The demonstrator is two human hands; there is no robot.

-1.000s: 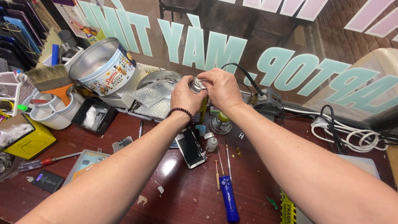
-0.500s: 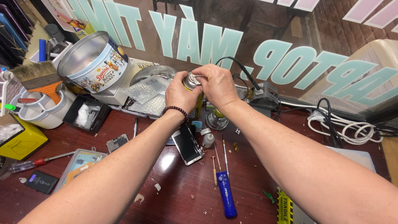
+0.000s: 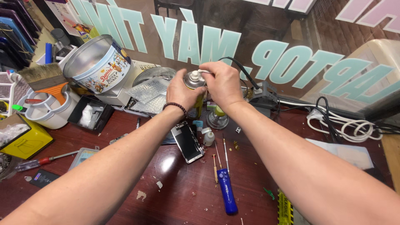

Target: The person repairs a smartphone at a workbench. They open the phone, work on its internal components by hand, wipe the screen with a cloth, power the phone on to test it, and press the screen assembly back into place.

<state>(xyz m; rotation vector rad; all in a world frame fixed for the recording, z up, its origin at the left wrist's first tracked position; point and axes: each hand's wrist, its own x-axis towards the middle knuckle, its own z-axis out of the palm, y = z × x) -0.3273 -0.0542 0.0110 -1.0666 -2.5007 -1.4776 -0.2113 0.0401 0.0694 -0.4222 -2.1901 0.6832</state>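
Your left hand (image 3: pixel 180 89) wraps tight around the body of a small metal spray can (image 3: pixel 194 81), held upright above the dark red wooden desk (image 3: pixel 175 187). Your right hand (image 3: pixel 223 83) closes over its white nozzle cap (image 3: pixel 196 75) from the right. Just below lie a dismantled phone (image 3: pixel 188 141), a small white bottle (image 3: pixel 208 136) and a blue-handled screwdriver (image 3: pixel 227 189). A round biscuit tin (image 3: pixel 98 62) sits tilted well off to the left.

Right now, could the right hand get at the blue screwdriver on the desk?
Probably not at once: the right hand is busy on the spray can. The blue screwdriver itself lies uncovered on the desk.
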